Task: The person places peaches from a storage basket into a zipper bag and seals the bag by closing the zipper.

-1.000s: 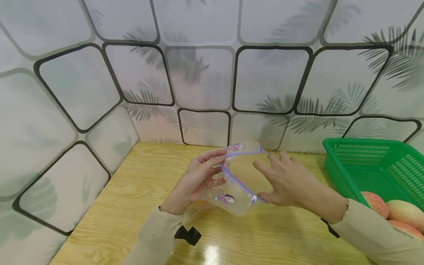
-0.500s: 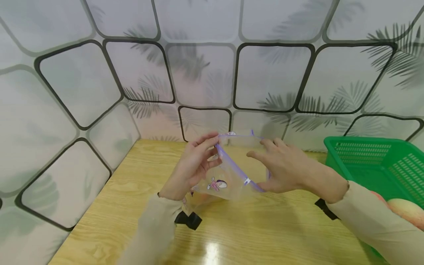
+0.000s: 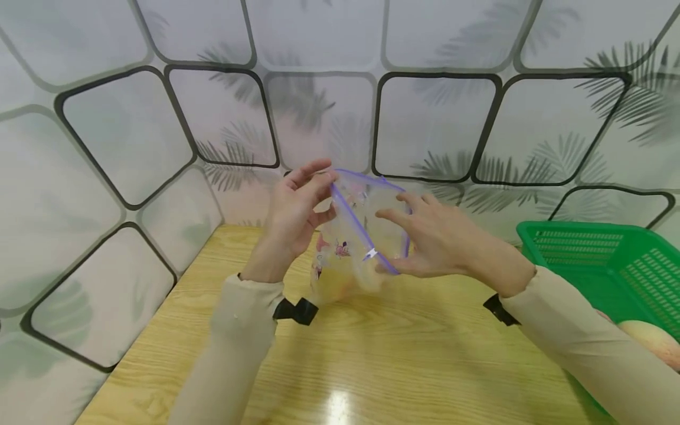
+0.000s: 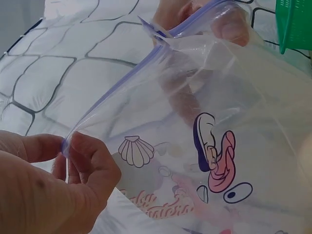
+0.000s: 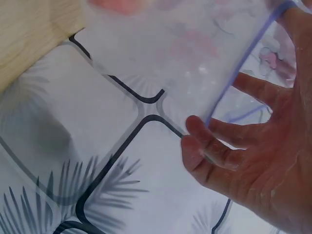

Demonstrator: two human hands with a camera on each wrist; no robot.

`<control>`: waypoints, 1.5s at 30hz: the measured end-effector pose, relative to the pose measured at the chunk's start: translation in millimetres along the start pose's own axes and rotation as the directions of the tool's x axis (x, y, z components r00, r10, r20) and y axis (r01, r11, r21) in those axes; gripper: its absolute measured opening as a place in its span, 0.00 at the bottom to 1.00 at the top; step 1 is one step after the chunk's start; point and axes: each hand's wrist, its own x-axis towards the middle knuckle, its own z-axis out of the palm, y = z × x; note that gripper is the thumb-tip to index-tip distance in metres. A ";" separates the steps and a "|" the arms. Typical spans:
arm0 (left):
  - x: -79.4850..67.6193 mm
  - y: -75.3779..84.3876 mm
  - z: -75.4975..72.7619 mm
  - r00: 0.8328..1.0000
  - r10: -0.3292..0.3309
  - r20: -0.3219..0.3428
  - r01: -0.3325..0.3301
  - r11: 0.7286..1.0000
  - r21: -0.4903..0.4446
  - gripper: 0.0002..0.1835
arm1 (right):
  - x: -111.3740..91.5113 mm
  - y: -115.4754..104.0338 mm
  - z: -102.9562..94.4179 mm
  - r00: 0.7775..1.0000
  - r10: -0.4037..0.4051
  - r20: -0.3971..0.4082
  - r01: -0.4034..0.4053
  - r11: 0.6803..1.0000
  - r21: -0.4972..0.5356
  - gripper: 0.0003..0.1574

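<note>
Plastic bag raised higher above the table.
Left hand pinches its rim; right hand, fingers spread, holds the opposite side.

Green plastic basket cut off by right edge, near part hidden behind right sleeve. Peach half covered by same sleeve; reddish fruit beyond it, only sliver showing. Left sleeve cropped at near edge. Inside zip bag, blurred reddish patch, cropped, unidentifiable. Printed lettering only partly legible. Right hand partly behind film in left wrist view.
</note>
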 end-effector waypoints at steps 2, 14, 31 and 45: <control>0.8 5.7 0.1 1.000 0.027 -0.007 -0.026 0.999 0.033 0.07 | 5.7 -0.5 2.8 1.000 -0.004 -0.025 0.004 1.000 0.017 0.53; -19.5 -50.5 6.3 0.949 -0.272 0.161 0.215 0.929 0.301 0.19 | -24.8 5.6 53.4 0.997 0.010 0.080 -0.008 1.000 -0.026 0.50; -24.5 -129.9 11.4 0.913 -0.368 0.173 0.348 0.928 0.136 0.18 | -54.4 51.9 82.6 0.995 0.024 0.101 -0.014 0.996 -0.092 0.46; -27.9 -126.1 -9.0 0.927 -0.331 0.175 0.321 0.944 0.081 0.19 | -78.6 50.6 56.7 0.984 -0.152 -0.091 0.128 0.965 -0.228 0.37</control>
